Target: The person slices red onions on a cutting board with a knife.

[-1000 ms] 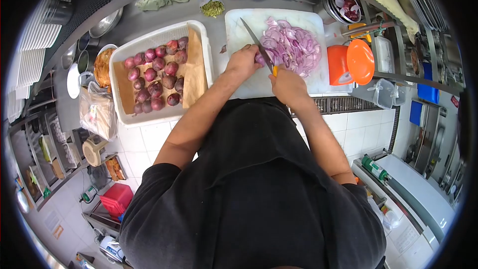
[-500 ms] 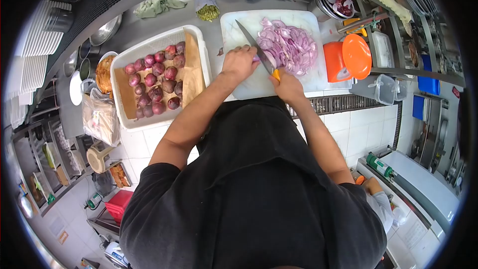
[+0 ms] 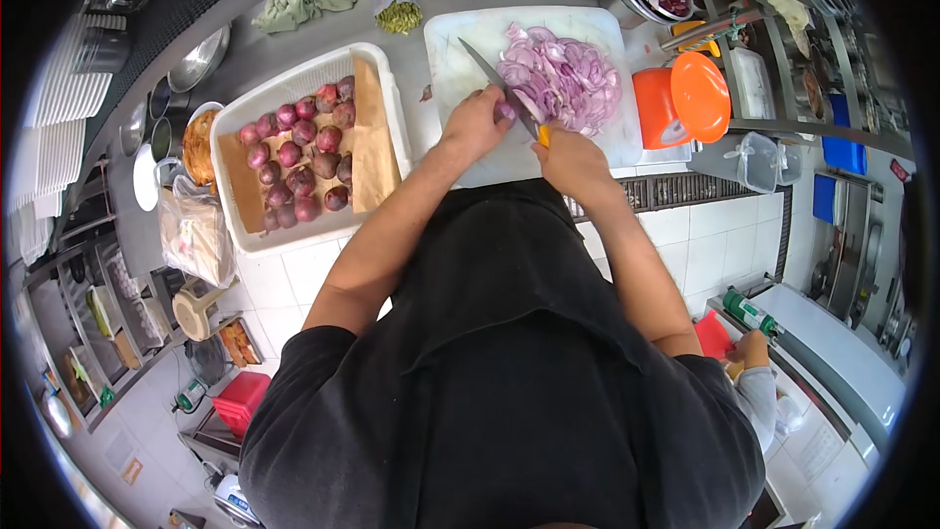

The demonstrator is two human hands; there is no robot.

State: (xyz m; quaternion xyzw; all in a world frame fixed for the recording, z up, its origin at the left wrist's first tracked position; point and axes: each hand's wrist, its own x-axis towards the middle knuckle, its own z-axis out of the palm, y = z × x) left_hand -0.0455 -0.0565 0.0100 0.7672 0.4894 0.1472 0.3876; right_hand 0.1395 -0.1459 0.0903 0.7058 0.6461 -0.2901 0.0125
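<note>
My right hand (image 3: pixel 572 159) is closed round the yellow handle of a knife (image 3: pixel 496 75), whose blade points up and left across the white cutting board (image 3: pixel 449 34). Just left of the blade, my left hand (image 3: pixel 476 124) pinches a small piece of purple onion (image 3: pixel 503 113), mostly covered by the fingers. A pile of sliced onion (image 3: pixel 566 77) lies on the board, right of the blade. Whole red onions (image 3: pixel 300 180) sit on brown paper in a white basket (image 3: pixel 397 110) to the left of the board.
An orange container (image 3: pixel 659 110) with a round orange lid (image 3: pixel 700 96) stands right of the board. Behind are a metal pot (image 3: pixel 627 2), a bundle of green stalks (image 3: pixel 397 16) and a green cloth (image 3: pixel 302 6). Another person's arm (image 3: pixel 754 372) shows at lower right.
The board, basket and hands sit slightly higher and further left in view. The other person's arm has come into sight at lower right, now beside a red object. The knife stays in my right hand.
</note>
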